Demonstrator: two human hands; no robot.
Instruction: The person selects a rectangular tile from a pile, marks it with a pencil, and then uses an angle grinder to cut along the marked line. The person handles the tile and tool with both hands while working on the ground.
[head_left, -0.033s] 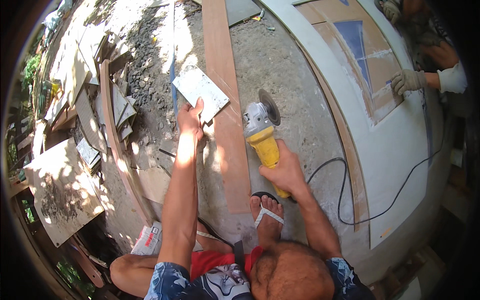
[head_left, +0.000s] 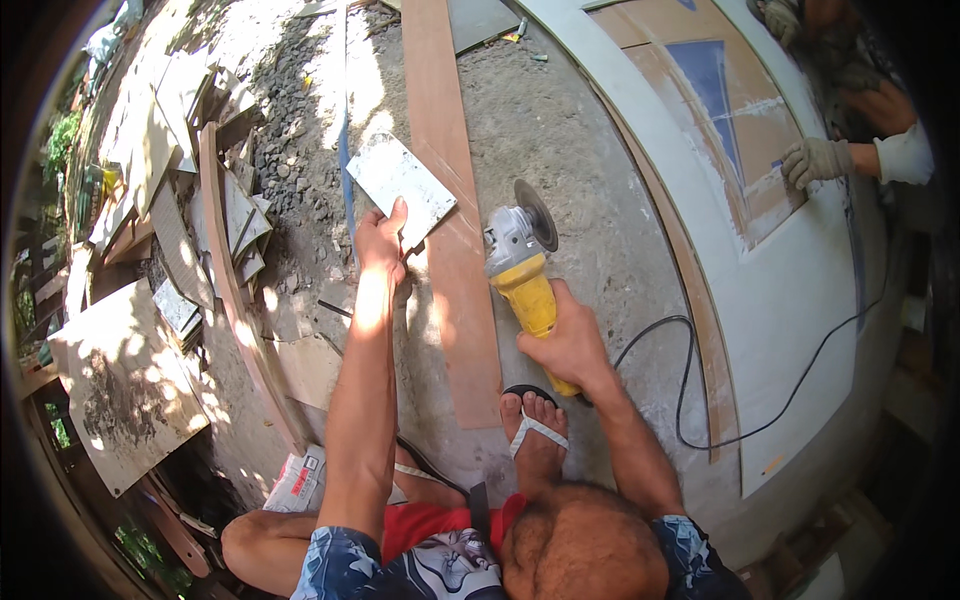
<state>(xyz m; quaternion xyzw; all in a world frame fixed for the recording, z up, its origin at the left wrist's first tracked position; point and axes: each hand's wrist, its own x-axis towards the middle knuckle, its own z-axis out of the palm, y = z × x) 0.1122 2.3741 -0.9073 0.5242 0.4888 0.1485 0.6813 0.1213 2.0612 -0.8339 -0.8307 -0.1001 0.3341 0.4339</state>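
Note:
My left hand [head_left: 381, 240] grips the near edge of a small white rectangular board [head_left: 402, 190], thumb on top. The board's face is speckled dark, and it is held over a long brown plank [head_left: 465, 330]. My right hand [head_left: 570, 335] is wrapped round the yellow body of an angle grinder [head_left: 525, 290]. The grinder's grey head points away from me, and its thin disc [head_left: 538, 215] stands up on the right side, apart from the board. Whether the disc is spinning I cannot tell.
A black cord [head_left: 690, 370] loops across the ground at right, over a large white panel [head_left: 800, 390]. Another person's gloved hand [head_left: 815, 162] rests on that panel. Scrap boards [head_left: 180, 230] pile up at left beside a curved wooden strip [head_left: 225, 260]. My sandalled foot [head_left: 537, 430] is below the grinder.

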